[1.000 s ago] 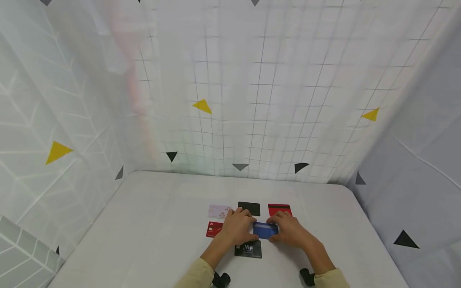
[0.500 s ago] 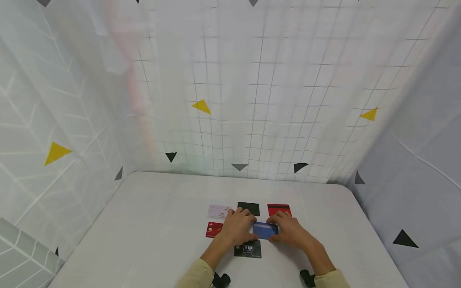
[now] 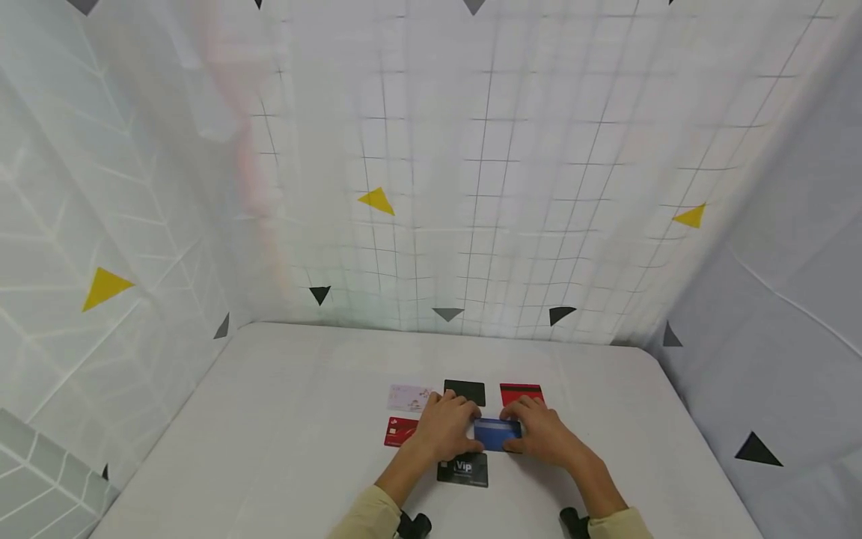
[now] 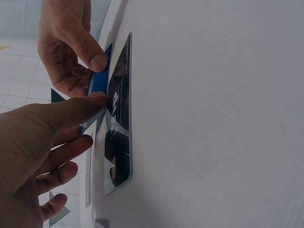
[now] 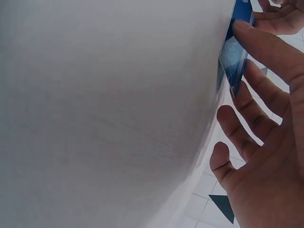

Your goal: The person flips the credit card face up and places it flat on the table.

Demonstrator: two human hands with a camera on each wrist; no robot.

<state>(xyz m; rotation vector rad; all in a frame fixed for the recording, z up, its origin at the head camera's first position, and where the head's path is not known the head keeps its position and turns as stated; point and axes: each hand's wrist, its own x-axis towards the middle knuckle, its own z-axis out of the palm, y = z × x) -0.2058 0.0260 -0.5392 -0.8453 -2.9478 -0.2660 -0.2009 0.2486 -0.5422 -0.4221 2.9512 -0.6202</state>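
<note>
Both hands hold one blue plastic card (image 3: 497, 434) by its two ends, low over the table. My left hand (image 3: 444, 425) pinches the left end between thumb and index finger, its other fingers loosely bent in the left wrist view. At the right end, my right hand (image 3: 539, 430) pinches the card with the thumb on the near edge and fingers on the far edge. The right wrist view shows the blue card (image 5: 233, 59) tilted under the thumb. Just in front of the left hand lies a black VIP card (image 3: 463, 470), partly under its shadow.
Other cards lie around the hands: a pale pink patterned card (image 3: 408, 397), a red chip card (image 3: 400, 431) partly behind the left hand, a dark card (image 3: 468, 391), and a red striped card (image 3: 521, 392). The white table (image 3: 283, 434) meets curtain-like walls behind.
</note>
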